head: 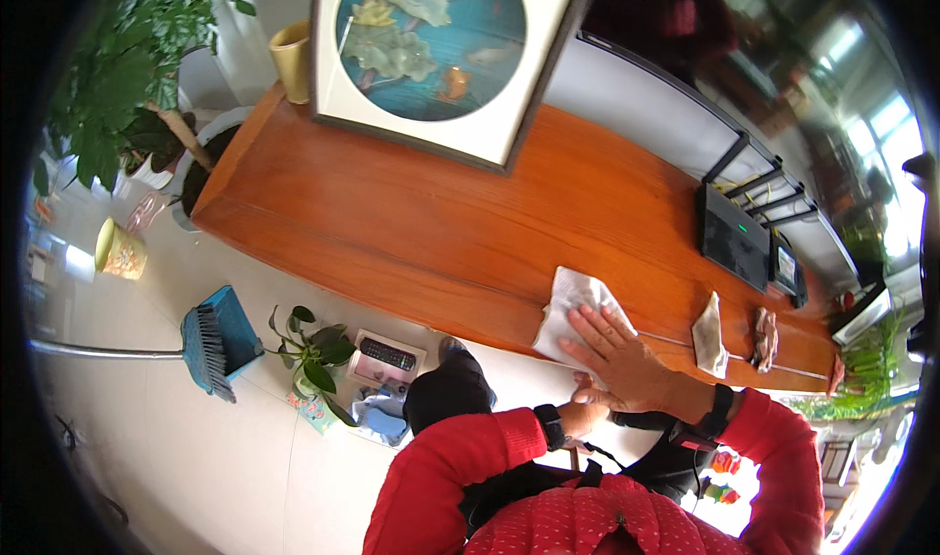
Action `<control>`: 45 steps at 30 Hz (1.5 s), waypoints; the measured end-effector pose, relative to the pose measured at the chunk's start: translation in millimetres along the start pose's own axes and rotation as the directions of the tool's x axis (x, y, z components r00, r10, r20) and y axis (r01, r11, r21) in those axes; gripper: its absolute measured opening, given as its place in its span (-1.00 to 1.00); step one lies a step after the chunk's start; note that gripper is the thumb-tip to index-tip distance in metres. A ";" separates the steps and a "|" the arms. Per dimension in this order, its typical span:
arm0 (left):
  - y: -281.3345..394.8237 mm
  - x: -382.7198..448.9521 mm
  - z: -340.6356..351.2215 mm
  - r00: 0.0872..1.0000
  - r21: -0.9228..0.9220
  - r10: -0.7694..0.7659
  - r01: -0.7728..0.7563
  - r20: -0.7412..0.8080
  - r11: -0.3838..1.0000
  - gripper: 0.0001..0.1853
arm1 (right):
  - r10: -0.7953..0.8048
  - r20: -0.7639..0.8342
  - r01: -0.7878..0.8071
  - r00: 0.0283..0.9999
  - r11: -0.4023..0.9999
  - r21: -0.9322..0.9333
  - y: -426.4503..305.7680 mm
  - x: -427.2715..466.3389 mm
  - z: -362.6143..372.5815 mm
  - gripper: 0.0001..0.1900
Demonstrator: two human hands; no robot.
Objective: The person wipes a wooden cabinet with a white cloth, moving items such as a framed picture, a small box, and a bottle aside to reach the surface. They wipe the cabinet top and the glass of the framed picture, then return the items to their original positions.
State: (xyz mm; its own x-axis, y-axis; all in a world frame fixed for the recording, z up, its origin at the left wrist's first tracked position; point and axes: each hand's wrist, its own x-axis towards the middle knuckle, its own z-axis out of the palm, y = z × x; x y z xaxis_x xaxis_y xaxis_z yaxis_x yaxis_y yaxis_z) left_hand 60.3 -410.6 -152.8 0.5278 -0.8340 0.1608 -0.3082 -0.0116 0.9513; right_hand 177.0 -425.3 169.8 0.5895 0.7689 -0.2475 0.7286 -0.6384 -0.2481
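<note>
My right hand (613, 349) lies flat on a folded white cloth (573, 309) at the front edge of a brown wooden cabinet top (411, 217). Its fingers are extended and slightly apart, resting on the cloth rather than wrapped around it. My left hand (584, 414) is just below, close to my body and in front of the cabinet edge. The right hand and wrist partly cover its fingers, so I cannot see whether it holds anything. Further right on the cabinet top are a stained folded cloth (709, 338) and a crumpled brownish cloth (765, 341).
A framed lotus picture (418, 125) and a yellow cup (294, 63) stand at the left end. A black router (734, 236) sits below a television (705, 34). On the floor are a broom (209, 353), a dustpan (235, 331), a leafy plant (319, 357) and a remote control (387, 354).
</note>
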 end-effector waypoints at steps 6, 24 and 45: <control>66.3 2.9 -33.2 0.952 0.870 -0.273 0.012 0.141 0.492 -0.66 | -0.207 -0.058 0.202 0.977 0.977 -0.071 -13.1 88.0 -3.5 -0.18; 120.4 3.5 -122.1 0.934 0.861 -0.310 0.006 0.177 0.509 -0.73 | -0.207 -0.198 0.189 0.958 0.976 -0.105 -10.4 270.8 -31.9 -0.23; 97.7 24.3 -64.2 0.785 0.096 -0.263 0.377 -0.561 0.921 -0.58 | -0.384 0.032 0.385 0.923 0.919 -0.083 -43.2 167.2 -23.2 -0.21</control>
State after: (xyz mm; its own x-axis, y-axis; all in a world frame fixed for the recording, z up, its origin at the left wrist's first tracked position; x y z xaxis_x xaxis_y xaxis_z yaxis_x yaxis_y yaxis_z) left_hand 93.8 -396.5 -39.1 0.9392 -0.3424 0.0235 -0.1606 -0.3779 0.9118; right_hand 252.2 -268.4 160.9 0.2529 0.9536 -0.1635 0.9257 -0.2876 -0.2455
